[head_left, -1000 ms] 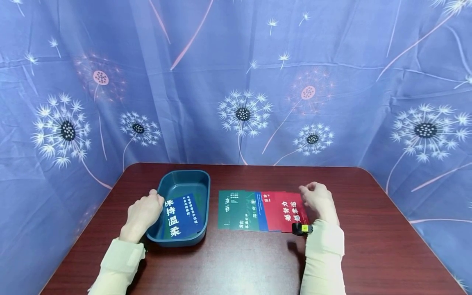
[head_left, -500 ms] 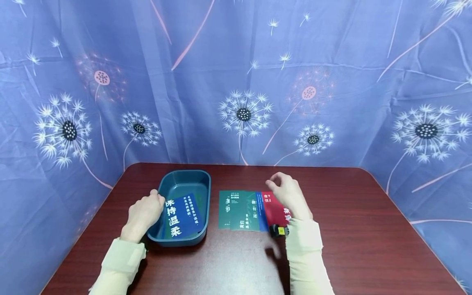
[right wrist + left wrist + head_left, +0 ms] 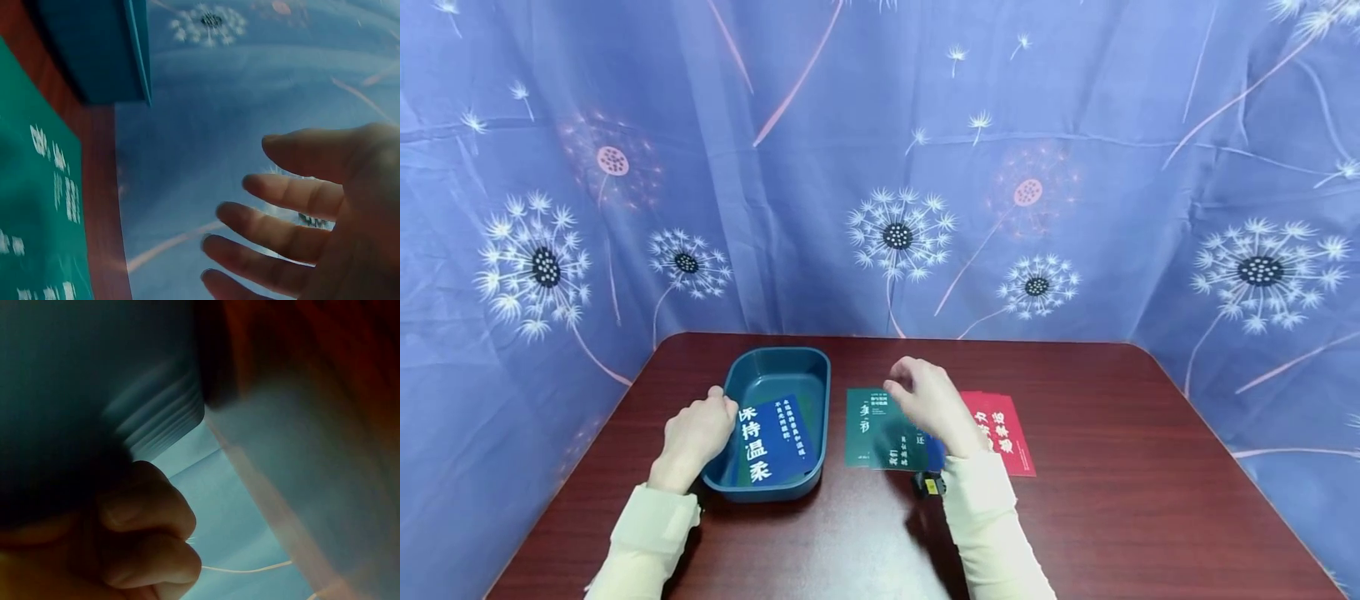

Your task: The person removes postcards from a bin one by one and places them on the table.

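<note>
A teal bin (image 3: pixel 775 495) stands on the left of the table, a blue card with white writing (image 3: pixel 782 437) lying on top inside it. My left hand (image 3: pixel 694 437) grips the bin's left rim; in the left wrist view its fingers (image 3: pixel 156 519) are curled against the bin wall (image 3: pixel 81 381). Above the green cards (image 3: pixel 880 442) hovers my right hand (image 3: pixel 936 404), holding nothing. The right wrist view shows its fingers (image 3: pixel 275 231) spread and relaxed, with a green card (image 3: pixel 37 187) beside them. Red cards (image 3: pixel 1011 433) overlap at the row's right end; the hand partly hides the middle cards.
The bin (image 3: pixel 94 56) shows at the upper left of the right wrist view. A dark red wooden table (image 3: pixel 1120 467) carries everything. Behind and beside it hangs a blue curtain (image 3: pixel 820 250) with dandelion prints.
My right hand has moved left, from beside the red cards to above the green ones, uncovering the red cards again. My left hand and the bin have kept their places.
</note>
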The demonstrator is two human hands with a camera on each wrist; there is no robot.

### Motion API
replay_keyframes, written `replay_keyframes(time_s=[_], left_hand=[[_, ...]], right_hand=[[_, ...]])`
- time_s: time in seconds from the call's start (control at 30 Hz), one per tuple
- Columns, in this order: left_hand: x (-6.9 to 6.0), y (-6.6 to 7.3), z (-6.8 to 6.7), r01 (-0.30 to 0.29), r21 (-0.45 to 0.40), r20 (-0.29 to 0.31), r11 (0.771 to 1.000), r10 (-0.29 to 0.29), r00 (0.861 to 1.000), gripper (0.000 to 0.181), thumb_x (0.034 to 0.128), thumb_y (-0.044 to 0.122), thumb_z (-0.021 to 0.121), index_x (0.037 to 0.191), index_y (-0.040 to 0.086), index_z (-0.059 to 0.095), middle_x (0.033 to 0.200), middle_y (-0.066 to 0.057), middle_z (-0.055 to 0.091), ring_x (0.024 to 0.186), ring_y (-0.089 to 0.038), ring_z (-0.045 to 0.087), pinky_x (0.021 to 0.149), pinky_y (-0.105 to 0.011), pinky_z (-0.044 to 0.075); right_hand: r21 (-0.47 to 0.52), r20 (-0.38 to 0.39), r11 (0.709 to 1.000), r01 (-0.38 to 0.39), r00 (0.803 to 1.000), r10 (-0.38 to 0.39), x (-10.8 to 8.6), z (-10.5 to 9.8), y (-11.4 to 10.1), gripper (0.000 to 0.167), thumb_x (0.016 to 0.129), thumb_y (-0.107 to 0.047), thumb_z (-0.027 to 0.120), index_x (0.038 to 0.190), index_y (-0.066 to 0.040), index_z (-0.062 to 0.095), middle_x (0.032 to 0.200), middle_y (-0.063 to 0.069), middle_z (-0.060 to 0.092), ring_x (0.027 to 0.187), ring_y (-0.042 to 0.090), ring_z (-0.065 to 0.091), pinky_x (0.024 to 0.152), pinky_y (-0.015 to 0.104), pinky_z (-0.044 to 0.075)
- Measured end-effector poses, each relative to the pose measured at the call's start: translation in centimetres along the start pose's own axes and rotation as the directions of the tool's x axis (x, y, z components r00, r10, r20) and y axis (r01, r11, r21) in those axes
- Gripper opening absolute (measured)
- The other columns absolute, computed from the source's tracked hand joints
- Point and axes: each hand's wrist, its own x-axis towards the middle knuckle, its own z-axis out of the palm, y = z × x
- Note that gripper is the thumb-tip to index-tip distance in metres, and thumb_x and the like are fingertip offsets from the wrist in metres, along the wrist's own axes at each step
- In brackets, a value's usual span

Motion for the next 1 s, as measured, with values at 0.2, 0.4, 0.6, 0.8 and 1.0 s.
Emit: replay_keyframes(time_s=[0.2, 0.4, 0.6, 0.8, 1.0], left_hand=[[0.0, 0.0, 0.2, 0.009, -0.004, 0.020, 1.000, -0.009, 1.000, 0.035, 0.1009, 0.025, 0.038, 0.109, -0.007, 0.049, 0.079, -0.019, 0.058, 0.068, -0.033, 0.058, 0.067, -0.056, 0.050], [-0.1, 0.0, 0.2, 0.011, -0.005, 0.014, 1.000, -0.011, 1.000, 0.034, 0.1009, 0.024, 0.039, 0.109, -0.007, 0.049, 0.078, -0.018, 0.057, 0.067, -0.032, 0.058, 0.068, -0.055, 0.050], [0.1, 0.1, 0.0, -0.002, -0.006, -0.004, 1.000, 0.002, 1.000, 0.034, 0.1011, 0.024, 0.039, 0.108, -0.007, 0.050, 0.079, -0.020, 0.058, 0.068, -0.034, 0.058, 0.068, -0.056, 0.050], [0.1, -0.2, 0.1, -0.015, 0.000, -0.008, 1.000, 0.015, 1.000, 0.033, 0.1007, 0.024, 0.040, 0.105, -0.006, 0.051, 0.079, -0.020, 0.059, 0.067, -0.035, 0.059, 0.066, -0.057, 0.050], [0.1, -0.2, 0.1, -0.020, 0.006, -0.014, 1.000, 0.020, 1.000, 0.031, 0.1006, 0.024, 0.040, 0.103, -0.005, 0.051, 0.078, -0.021, 0.059, 0.068, -0.038, 0.060, 0.065, -0.057, 0.050]], right_hand=[[-0.013, 0.064, 0.997, 0.082, 0.995, -0.081, 0.0, 2.1, -2.6, 0.020, 0.092, -0.021, 0.067, 0.108, -0.008, 0.065, 0.105, 0.005, 0.063, 0.098, 0.020, 0.059, 0.088, 0.039, 0.048], [-0.064, 0.083, 0.981, 0.182, 0.981, -0.177, -0.2, 5.5, -5.3, 0.023, 0.094, -0.022, 0.062, 0.112, -0.008, 0.065, 0.114, 0.007, 0.058, 0.106, 0.022, 0.054, 0.093, 0.036, 0.046], [-0.135, 0.103, 0.931, 0.338, 0.940, -0.326, 0.5, 8.9, -7.6, 0.027, 0.093, -0.017, 0.064, 0.118, -0.006, 0.063, 0.135, 0.017, 0.051, 0.120, 0.027, 0.052, 0.099, 0.035, 0.044], [-0.281, 0.167, 0.858, 0.429, 0.903, -0.397, 1.2, 11.6, -8.9, 0.032, 0.094, -0.030, 0.065, 0.117, -0.009, 0.065, 0.124, 0.013, 0.059, 0.107, 0.022, 0.060, 0.091, 0.031, 0.049], [-0.415, 0.243, 0.837, 0.356, 0.930, -0.275, 0.9, 13.9, -9.8, 0.049, 0.095, -0.053, 0.054, 0.120, -0.013, 0.065, 0.115, 0.006, 0.063, 0.101, 0.019, 0.061, 0.079, 0.033, 0.054]])
